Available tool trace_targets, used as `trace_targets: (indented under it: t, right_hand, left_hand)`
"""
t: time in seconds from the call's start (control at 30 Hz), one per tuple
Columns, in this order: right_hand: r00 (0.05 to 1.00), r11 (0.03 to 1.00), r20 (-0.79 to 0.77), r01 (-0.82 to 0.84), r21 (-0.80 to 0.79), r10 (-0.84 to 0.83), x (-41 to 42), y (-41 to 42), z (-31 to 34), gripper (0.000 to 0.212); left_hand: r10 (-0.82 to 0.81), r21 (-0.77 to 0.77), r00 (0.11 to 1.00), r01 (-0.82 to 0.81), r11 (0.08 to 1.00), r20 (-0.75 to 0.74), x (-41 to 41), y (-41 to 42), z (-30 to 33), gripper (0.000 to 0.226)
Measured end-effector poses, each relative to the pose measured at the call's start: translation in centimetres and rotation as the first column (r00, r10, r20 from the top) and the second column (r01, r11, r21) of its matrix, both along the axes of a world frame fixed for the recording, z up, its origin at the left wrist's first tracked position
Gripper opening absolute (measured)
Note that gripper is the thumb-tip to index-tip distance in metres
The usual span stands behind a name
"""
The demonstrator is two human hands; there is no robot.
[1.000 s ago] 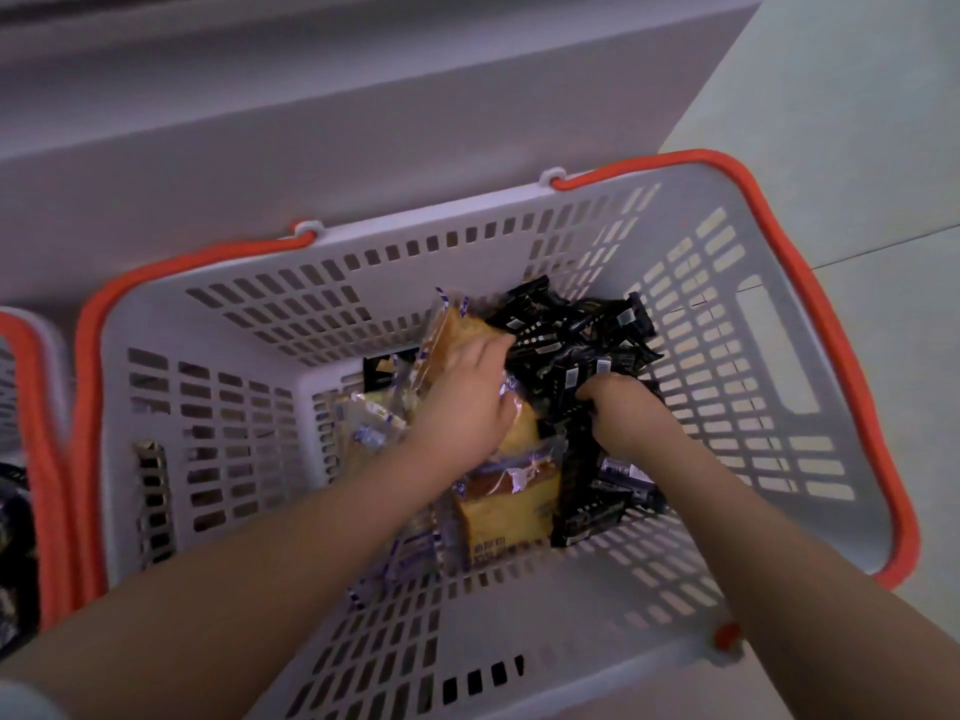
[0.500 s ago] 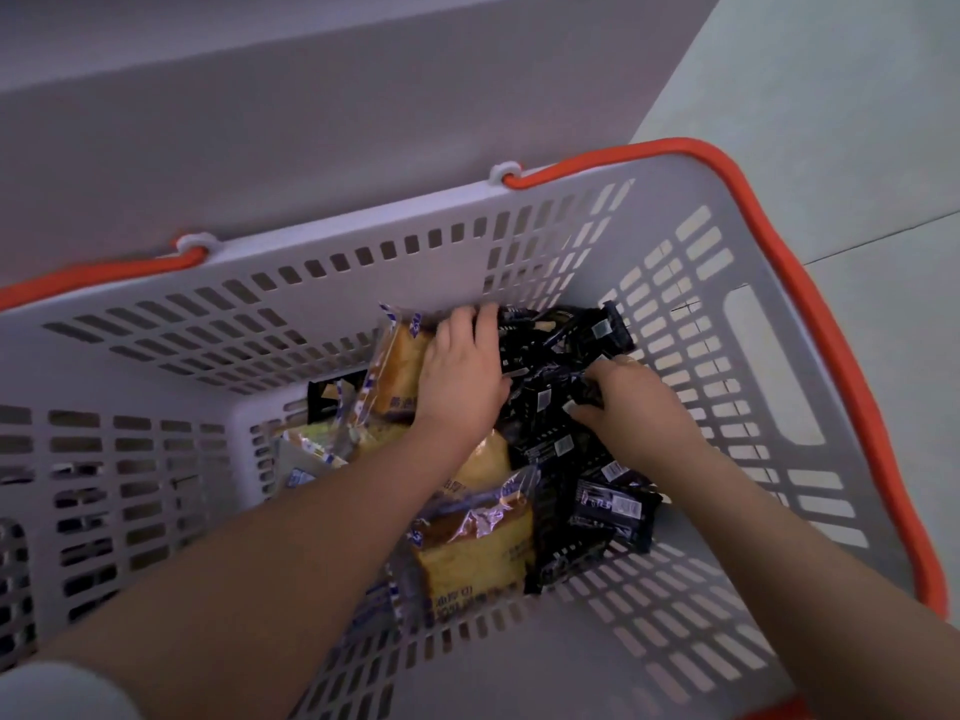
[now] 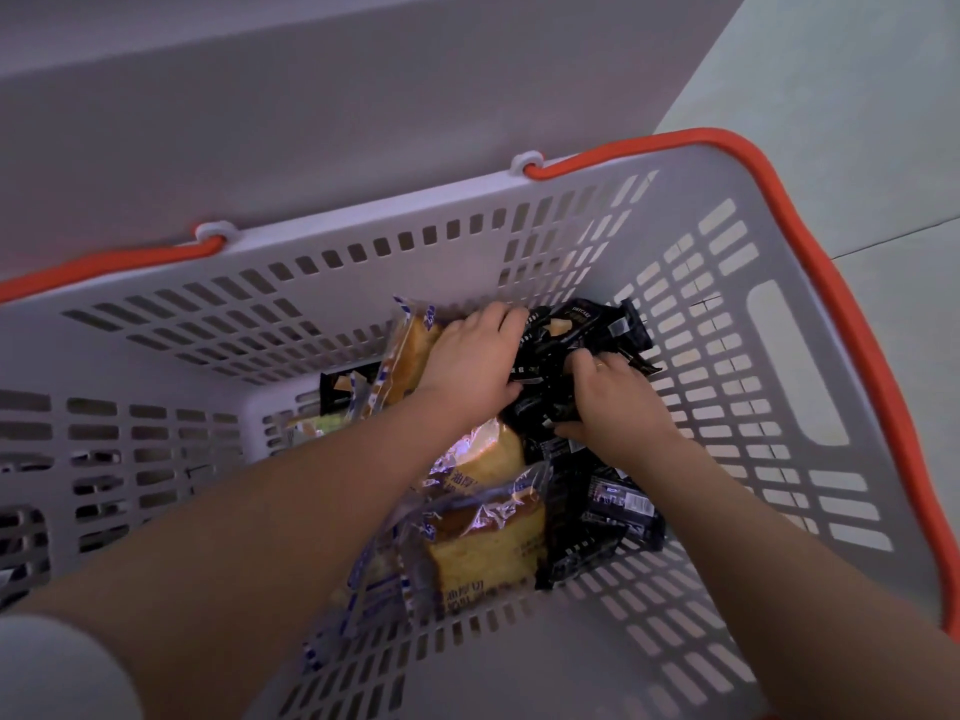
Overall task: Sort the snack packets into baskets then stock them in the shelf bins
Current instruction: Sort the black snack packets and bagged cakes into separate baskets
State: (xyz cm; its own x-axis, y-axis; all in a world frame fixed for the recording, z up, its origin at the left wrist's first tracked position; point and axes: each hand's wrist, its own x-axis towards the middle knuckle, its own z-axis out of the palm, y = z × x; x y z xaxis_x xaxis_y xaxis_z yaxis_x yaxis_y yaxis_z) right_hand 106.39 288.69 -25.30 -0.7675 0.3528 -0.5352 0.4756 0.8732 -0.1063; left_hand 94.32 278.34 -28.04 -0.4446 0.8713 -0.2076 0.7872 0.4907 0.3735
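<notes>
The basket (image 3: 779, 387) is matt grey slotted plastic with a smooth orange rim (image 3: 852, 324). Cake packets (image 3: 483, 553) are clear glossy film; the dark packets (image 3: 613, 511) are shiny black wrap.

The basket (image 3: 779, 356) runs off frame; both hands' fingertips are buried among packets (image 3: 587, 335).

Both hands reach down into a grey basket (image 3: 779, 387) with an orange rim. The left hand (image 3: 470, 363) and the right hand (image 3: 615, 402) curl round a bunch of black packets (image 3: 582, 332), it seems. Yellow cake packets (image 3: 483, 548) lie just beside them.
</notes>
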Motion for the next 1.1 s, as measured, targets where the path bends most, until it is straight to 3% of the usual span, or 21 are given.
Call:
trace_targets:
  t: [0.13, 0.27, 0.43, 0.6, 0.73, 0.87, 0.97, 1.1]
  right_hand:
    - [0.996, 0.997, 0.087, -0.022, 0.069, 0.016, 1.3, -0.2, -0.6, 0.062]
    - [0.998, 1.000, 0.061, 0.010, 0.028, -0.012, 2.6, -0.5, -0.4, 0.056]
    - [1.000, 0.995, 0.027, -0.018, 0.096, 0.015, 2.6, -0.9, 0.4, 0.037]
    - [0.993, 0.982, -0.085, 0.095, 0.161, -0.082, 3.5, -1.4, 3.3, 0.033]
    - [0.909, 0.962, -0.320, 0.270, -0.038, -0.267, 2.6, -3.6, 8.5, 0.045]
    - [0.818, 0.912, -0.433, 0.250, -0.326, -0.379, -0.3, -8.1, 14.6, 0.038]
    - [0.804, 0.850, -0.434, 0.159, -0.502, -0.407, -3.2, -12.6, 18.4, 0.031]
    - [0.841, 0.800, -0.418, 0.029, -0.600, -0.344, -7.6, -19.8, 21.4, 0.032]
  left_hand:
    - [-0.100, -0.102, 0.995, 0.098, 0.990, -0.016, -0.7, 1.0, -0.1, 0.087]
    - [-0.007, -0.159, 1.000, 0.010, 0.987, 0.017, -1.0, 1.6, 0.3, 0.075]
    - [0.082, 0.045, 0.987, -0.089, 0.995, 0.140, -1.1, -0.5, 2.7, 0.077]
    - [0.255, 0.187, 0.907, -0.329, 0.926, 0.336, -1.5, -6.5, 6.9, 0.075]
    - [0.301, 0.164, 0.883, -0.377, 0.911, 0.359, -1.2, -11.5, 10.5, 0.075]
    - [0.359, 0.190, 0.857, -0.447, 0.874, 0.369, -0.2, -17.3, 14.3, 0.074]
    - [0.397, 0.311, 0.818, -0.538, 0.783, 0.417, 0.4, -22.6, 17.6, 0.069]
    - [0.542, 0.404, 0.723, -0.690, 0.601, 0.429, 0.8, -30.1, 19.4, 0.064]
